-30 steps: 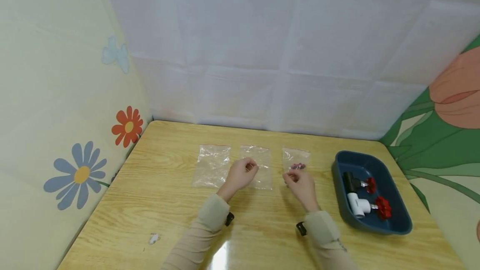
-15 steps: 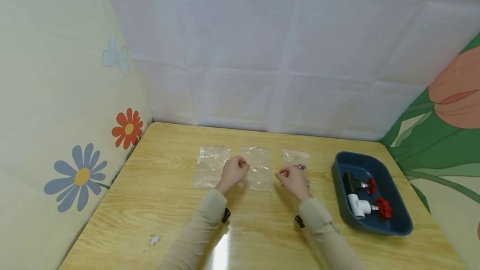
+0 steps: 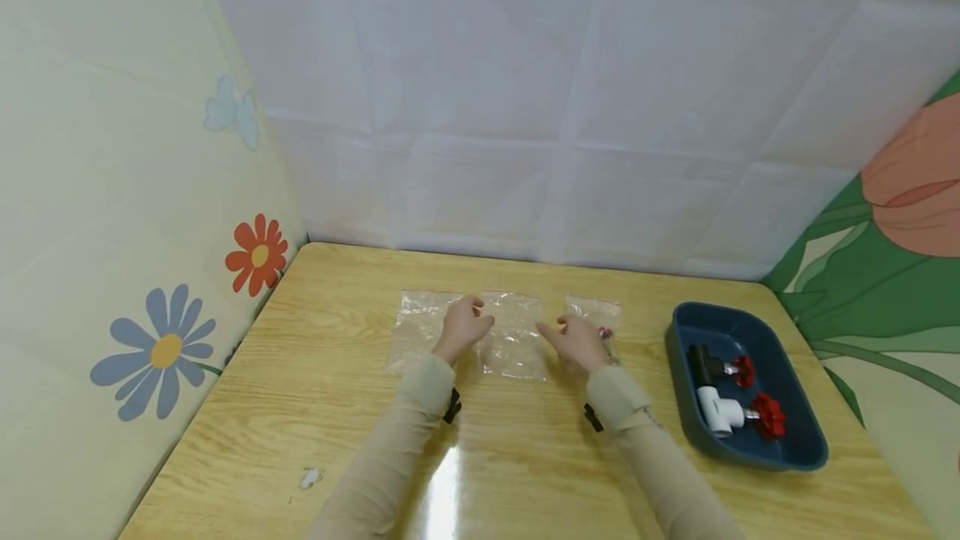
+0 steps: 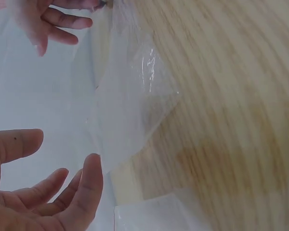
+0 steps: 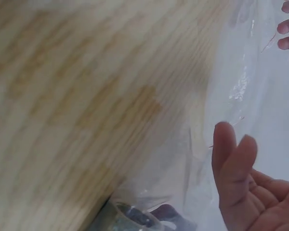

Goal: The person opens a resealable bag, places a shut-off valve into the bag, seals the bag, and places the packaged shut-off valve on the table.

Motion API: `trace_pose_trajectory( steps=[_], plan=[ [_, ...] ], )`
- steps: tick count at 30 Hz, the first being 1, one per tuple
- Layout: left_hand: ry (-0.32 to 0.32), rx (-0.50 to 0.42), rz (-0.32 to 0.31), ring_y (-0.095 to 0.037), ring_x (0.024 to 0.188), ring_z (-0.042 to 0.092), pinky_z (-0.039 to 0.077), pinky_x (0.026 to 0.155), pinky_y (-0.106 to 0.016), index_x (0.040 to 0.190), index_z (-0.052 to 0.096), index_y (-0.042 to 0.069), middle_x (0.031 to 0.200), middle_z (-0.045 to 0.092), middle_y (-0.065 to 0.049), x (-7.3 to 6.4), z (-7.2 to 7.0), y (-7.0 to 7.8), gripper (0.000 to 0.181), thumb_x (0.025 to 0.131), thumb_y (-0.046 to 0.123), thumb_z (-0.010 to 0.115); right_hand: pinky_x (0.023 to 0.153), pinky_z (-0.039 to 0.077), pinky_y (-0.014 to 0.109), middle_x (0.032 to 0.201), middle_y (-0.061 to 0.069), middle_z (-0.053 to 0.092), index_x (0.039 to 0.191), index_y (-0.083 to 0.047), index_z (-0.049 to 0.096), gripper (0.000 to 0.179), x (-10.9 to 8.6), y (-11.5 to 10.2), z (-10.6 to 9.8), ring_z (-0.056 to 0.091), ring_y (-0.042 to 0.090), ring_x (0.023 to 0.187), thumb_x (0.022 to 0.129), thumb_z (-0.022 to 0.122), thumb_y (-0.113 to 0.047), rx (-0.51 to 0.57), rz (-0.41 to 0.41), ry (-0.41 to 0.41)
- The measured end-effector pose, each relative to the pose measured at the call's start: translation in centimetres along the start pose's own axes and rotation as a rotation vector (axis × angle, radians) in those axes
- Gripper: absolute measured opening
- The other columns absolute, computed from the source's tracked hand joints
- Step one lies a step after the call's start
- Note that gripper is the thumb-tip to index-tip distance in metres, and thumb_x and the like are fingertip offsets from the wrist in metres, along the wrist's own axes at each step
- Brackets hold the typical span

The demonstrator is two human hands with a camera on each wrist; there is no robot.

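My left hand (image 3: 460, 330) is between the left clear zip bag (image 3: 416, 336) and the middle zip bag (image 3: 516, 348), overlapping the edges of both. In the left wrist view its thumb and fingers (image 4: 89, 192) are spread apart with nothing between them. My right hand (image 3: 576, 342) lies over the lower part of the right zip bag (image 3: 592, 309), its fingers pointing at the middle bag. The right wrist view shows these fingers apart and holding nothing. A small purplish-red item (image 3: 604, 332) shows in the right bag, partly hidden by that hand. The middle bag lies flat.
A dark blue tray (image 3: 682, 415) at the right holds a black pipe valve (image 3: 702, 367) and a white pipe valve (image 3: 718, 412), both with red handwheels. A white mark (image 3: 309, 478) is on the wooden table (image 3: 247, 432) at front left. A white sheet hangs behind.
Both hands have loosened their curled fingers. The left hand has moved left and slightly away from me, the right hand left toward the middle bag. The bags and tray stay put.
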State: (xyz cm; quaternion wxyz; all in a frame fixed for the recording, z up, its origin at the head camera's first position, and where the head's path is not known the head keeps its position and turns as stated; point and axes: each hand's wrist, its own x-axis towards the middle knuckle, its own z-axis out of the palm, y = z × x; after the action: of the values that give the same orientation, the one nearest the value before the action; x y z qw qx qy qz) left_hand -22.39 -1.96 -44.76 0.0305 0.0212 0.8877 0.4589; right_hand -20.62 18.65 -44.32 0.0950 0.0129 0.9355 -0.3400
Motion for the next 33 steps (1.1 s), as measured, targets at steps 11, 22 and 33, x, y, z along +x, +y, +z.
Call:
trace_pose_trajectory(
  steps=[11, 22, 33],
  plan=[
    [-0.061, 0.025, -0.086, -0.039, 0.108, 0.05, 0.044, 0.089, -0.045, 0.122, 0.047, -0.01, 0.12, 0.051, -0.027, 1.7, 0.5, -0.6, 0.051, 0.078, 0.011, 0.064, 0.09, 0.04, 0.051, 0.122, 0.031, 0.048, 0.127, 0.013, 0.04, 0.083, 1.6, -0.5, 0.8, 0.049, 0.042, 0.109, 0.083, 0.053, -0.056, -0.074, 0.033, -0.027],
    [-0.096, 0.051, -0.128, -0.038, 0.099, 0.053, 0.046, 0.086, -0.045, 0.119, 0.046, -0.013, 0.118, 0.05, -0.028, 2.0, 1.1, -1.2, 0.051, 0.077, 0.009, 0.064, 0.09, 0.042, 0.048, 0.113, 0.031, 0.054, 0.116, 0.016, 0.049, 0.059, 2.2, 0.0, 1.8, 0.052, 0.042, 0.104, 0.085, 0.058, -0.034, -0.103, -0.01, 0.015],
    [-0.081, 0.076, -0.11, -0.024, 0.059, 0.05, 0.046, 0.05, -0.03, 0.087, 0.054, -0.01, 0.081, 0.056, -0.018, 2.6, 1.3, -1.1, 0.017, 0.072, -0.002, 0.056, 0.088, 0.043, 0.047, 0.11, 0.028, 0.057, 0.112, 0.014, 0.054, 0.053, 2.2, -0.6, 1.9, 0.054, 0.04, 0.101, 0.086, 0.057, -0.033, -0.113, -0.016, 0.035]
  ],
)
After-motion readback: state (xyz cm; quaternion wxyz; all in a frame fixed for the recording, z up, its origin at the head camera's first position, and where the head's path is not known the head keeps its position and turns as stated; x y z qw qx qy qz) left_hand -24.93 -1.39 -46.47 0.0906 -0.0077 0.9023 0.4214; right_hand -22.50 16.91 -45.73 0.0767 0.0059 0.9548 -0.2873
